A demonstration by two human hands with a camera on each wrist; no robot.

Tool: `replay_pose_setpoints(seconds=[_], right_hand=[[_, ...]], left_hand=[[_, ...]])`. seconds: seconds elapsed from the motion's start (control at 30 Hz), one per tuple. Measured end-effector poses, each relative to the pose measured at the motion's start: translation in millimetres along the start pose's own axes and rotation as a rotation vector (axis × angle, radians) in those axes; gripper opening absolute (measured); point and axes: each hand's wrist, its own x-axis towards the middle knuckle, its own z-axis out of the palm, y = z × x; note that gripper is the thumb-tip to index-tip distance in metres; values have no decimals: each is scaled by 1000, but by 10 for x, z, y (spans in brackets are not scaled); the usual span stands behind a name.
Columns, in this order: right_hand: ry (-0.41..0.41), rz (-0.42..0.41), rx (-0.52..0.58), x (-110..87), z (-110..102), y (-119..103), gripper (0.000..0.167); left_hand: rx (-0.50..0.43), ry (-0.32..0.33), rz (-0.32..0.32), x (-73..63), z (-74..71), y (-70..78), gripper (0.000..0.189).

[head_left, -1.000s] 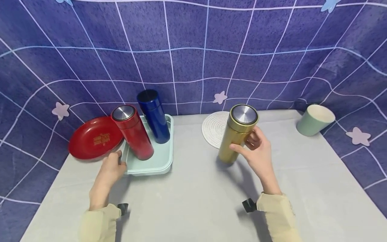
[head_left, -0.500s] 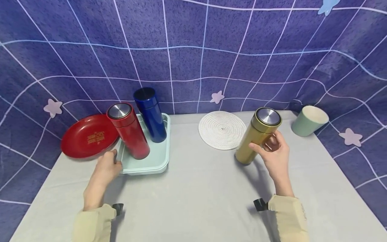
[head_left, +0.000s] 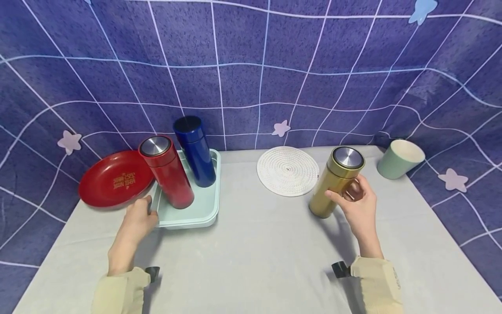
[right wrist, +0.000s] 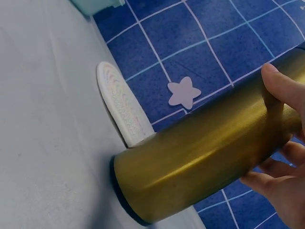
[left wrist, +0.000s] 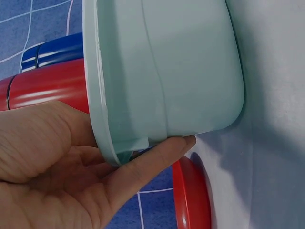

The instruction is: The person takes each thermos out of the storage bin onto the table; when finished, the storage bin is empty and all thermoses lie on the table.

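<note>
So here's where I'm at: 2 bottles are standing in the pale green tray [head_left: 201, 213], the red bottle [head_left: 170, 181] and the blue bottle [head_left: 199, 159], so I'd call that part done. What's left looks like the gold bottle [head_left: 328, 192]. It's well apart from the tray, just beside the white woven mat [head_left: 288, 172], and my right grip [head_left: 358, 211] has its thumb and fingers around it. Can't tell if its base is actually touching the surface [head_left: 251, 266].

My left grip [head_left: 137, 220] is narrow, pinching the tray's rim at the near left corner.

Head count, since somebody always asks:
- 3 bottles: 1 red, 1 blue, 1 gold
- 1 tray, holding 2 of those
- 1 mat
- 1 red plate [head_left: 100, 179], left of the tray
- 1 green cup [head_left: 390, 162], far right

By my reckoning that's 2 of 3 bottles in, 1 out.
</note>
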Motion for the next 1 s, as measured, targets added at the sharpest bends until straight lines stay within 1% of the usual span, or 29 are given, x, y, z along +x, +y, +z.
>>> replay_pose_setpoints(seconds=[0.2, 0.43, 0.6, 0.7, 0.77, 0.87, 1.0], right_hand=[[4, 10, 25, -4, -24, 23, 65], [-58, 23, 26, -5, -47, 35, 65], [-63, 21, -14, -15, -58, 41, 64], [-60, 17, -72, -30, -62, 30, 66], [-58, 19, -105, -45, -66, 10, 68], [-56, 27, -118, -73, -74, -36, 74], [-57, 50, -119, -125, -101, -84, 81]], left_hand=[[0, -20, -18, -2, 7, -1, 59], [8, -18, -17, -1, 0, 2, 59], [11, -13, -11, 0, 9, 10, 58], [11, -1, 6, -8, 22, 5, 57], [12, 12, 23, -13, 29, 0, 57], [20, 30, 46, -15, 30, -8, 56], [26, 34, 49, -4, 17, -24, 55]])
